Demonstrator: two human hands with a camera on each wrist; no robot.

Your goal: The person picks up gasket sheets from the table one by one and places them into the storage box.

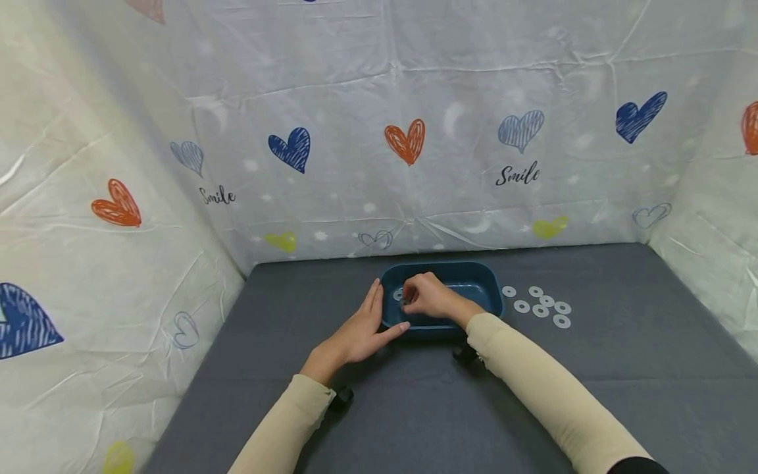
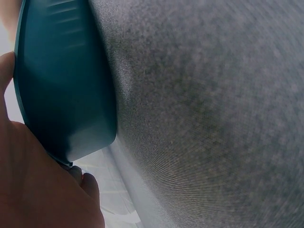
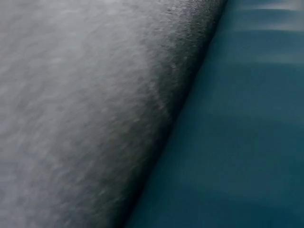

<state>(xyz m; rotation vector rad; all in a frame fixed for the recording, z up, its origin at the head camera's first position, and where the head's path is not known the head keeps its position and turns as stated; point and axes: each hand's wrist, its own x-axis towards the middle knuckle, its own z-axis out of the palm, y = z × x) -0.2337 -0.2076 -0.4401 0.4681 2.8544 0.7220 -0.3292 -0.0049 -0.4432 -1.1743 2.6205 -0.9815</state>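
Observation:
A dark blue rectangular plastic tub (image 1: 468, 271) stands on the grey table. My left hand (image 1: 361, 332) steadies its left end, fingers straight along the end wall and thumb at the near rim. In the left wrist view, that hand (image 2: 42, 185) lies against the tub's rim and outer wall (image 2: 66, 85). My right hand (image 1: 435, 297) reaches over the near rim into the tub's left half. Its curled fingertips pinch a small grey washer, mostly hidden by the fingers. Beside them a pale flat washer (image 1: 397, 294) lies on the tub floor.
Several pale washers (image 1: 540, 311) lie loose on the table to the right of the tub. Grey cloth (image 1: 414, 415) covers the table. White sheets printed with hearts (image 1: 355, 99) hang behind and at both sides. The right wrist view holds only cloth and the tub's outer wall (image 3: 247, 133).

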